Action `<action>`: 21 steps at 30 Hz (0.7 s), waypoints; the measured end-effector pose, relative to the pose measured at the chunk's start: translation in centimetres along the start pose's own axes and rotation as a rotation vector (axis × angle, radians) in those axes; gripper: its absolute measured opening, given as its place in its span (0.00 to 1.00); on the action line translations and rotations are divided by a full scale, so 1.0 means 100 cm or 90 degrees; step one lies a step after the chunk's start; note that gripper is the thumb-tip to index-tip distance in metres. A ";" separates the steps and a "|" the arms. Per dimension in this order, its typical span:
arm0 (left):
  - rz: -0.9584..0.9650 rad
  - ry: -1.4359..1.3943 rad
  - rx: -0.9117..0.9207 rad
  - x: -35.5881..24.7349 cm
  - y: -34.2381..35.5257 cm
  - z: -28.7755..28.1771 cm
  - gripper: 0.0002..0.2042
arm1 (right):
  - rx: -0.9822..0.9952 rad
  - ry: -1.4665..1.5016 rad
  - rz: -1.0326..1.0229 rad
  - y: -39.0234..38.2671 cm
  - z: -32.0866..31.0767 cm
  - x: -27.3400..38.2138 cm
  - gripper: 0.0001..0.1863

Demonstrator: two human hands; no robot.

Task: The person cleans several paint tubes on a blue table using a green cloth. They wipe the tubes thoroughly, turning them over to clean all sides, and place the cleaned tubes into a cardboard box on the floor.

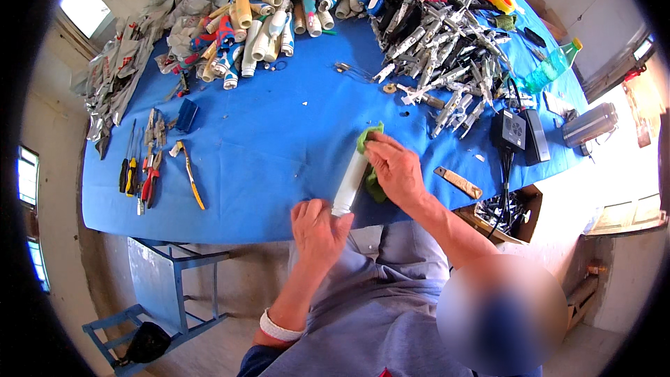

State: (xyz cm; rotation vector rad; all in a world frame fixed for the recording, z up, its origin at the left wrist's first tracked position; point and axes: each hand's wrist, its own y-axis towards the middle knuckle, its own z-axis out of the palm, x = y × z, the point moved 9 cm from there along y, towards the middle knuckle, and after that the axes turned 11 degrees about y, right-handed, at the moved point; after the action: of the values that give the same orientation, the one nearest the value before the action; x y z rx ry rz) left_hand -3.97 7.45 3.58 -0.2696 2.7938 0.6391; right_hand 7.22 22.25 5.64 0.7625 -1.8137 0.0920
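Through the head view I have a blue table (244, 126) across the work area. A chair (155, 283) stands beyond its near left edge. On the table, a metal-part pile (426, 56) occupies the far right; a tube pile (269, 38) lies at far centre, left of it. I locate the left hand (315, 232) near the front edge, fingers curled on the near end of a white tube (351, 181). The right hand (396, 169) pinches a green cloth (377, 190) at the tube's far end. The tube slants, far end rightward; I cannot tell whether it touches the table. Red-handled pliers (151, 180) lie well left of the hands, with a toothbrush (190, 173) to their right.
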 end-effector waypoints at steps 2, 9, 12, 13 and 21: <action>0.003 -0.005 -0.009 0.000 -0.001 0.000 0.23 | 0.034 0.023 -0.029 -0.010 0.008 0.008 0.07; 0.020 0.005 -0.029 -0.005 0.001 -0.005 0.22 | 0.151 -0.001 -0.158 -0.036 0.028 0.030 0.06; 0.021 0.009 -0.041 -0.004 0.002 -0.003 0.23 | 0.044 -0.046 -0.118 0.006 0.005 0.008 0.06; 0.019 0.011 -0.037 -0.003 0.001 -0.003 0.23 | 0.030 -0.019 -0.100 0.016 -0.001 0.001 0.07; 0.022 0.004 -0.031 -0.005 0.000 -0.004 0.24 | 0.103 0.022 0.035 0.030 -0.005 -0.021 0.13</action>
State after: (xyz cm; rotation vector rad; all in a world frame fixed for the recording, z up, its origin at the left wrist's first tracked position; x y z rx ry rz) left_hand -3.60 7.30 4.08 -0.2331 2.7972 0.7162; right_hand 6.39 25.81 4.92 0.8192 -1.8101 0.2897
